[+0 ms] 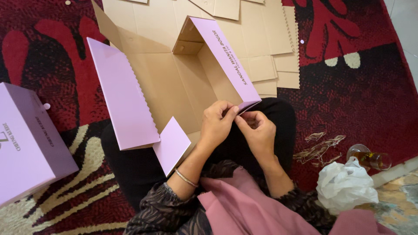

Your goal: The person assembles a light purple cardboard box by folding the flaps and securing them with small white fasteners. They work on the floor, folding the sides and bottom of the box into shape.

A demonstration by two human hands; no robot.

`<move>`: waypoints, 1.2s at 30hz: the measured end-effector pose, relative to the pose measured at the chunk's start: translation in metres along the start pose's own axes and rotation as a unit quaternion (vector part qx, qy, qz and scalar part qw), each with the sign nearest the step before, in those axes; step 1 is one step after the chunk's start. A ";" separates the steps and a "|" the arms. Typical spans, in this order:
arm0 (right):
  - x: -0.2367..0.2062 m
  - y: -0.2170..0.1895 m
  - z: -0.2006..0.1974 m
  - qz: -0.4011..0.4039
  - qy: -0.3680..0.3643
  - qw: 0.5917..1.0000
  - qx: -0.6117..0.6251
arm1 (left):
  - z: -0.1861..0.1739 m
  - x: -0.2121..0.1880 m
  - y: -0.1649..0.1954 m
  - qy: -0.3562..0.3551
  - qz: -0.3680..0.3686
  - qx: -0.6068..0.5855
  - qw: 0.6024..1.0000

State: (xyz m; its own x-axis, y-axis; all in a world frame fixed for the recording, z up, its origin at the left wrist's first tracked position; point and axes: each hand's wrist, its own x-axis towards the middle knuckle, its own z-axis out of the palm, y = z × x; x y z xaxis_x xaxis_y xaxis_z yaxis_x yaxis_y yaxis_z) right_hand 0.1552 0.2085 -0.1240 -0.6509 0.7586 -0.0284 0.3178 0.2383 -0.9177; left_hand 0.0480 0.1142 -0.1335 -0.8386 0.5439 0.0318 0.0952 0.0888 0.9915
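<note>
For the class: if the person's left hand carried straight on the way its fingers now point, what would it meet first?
The left hand points right, toward the right hand. It would probably meet the lilac box flap's corner pinched between them, then the right hand's fingers.

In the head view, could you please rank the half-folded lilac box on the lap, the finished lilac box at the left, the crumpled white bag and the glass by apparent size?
1. Half-folded lilac box, largest.
2. Finished lilac box; the frame crops it, so its full size is unsure.
3. Crumpled white bag.
4. Glass, smallest.
</note>
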 end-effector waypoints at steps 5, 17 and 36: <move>0.000 0.008 0.000 -0.024 0.005 0.999 -0.044 | 0.004 -0.001 0.003 0.007 0.014 0.013 1.000; -0.007 0.040 0.003 0.016 0.009 0.987 0.157 | 0.002 0.001 -0.002 -0.003 0.062 0.013 0.998; -0.013 0.037 0.010 0.008 0.016 0.985 0.174 | 0.002 0.000 -0.019 -0.055 -0.021 -0.090 0.994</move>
State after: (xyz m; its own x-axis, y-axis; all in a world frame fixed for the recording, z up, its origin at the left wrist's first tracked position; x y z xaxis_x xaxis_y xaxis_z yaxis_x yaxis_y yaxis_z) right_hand 0.1681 0.2009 -0.1613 -0.6238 0.7808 -0.0360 0.0681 0.0084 -0.9976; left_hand 0.0472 0.1139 -0.1526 -0.7751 0.6317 -0.0140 -0.0448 -0.0328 0.9985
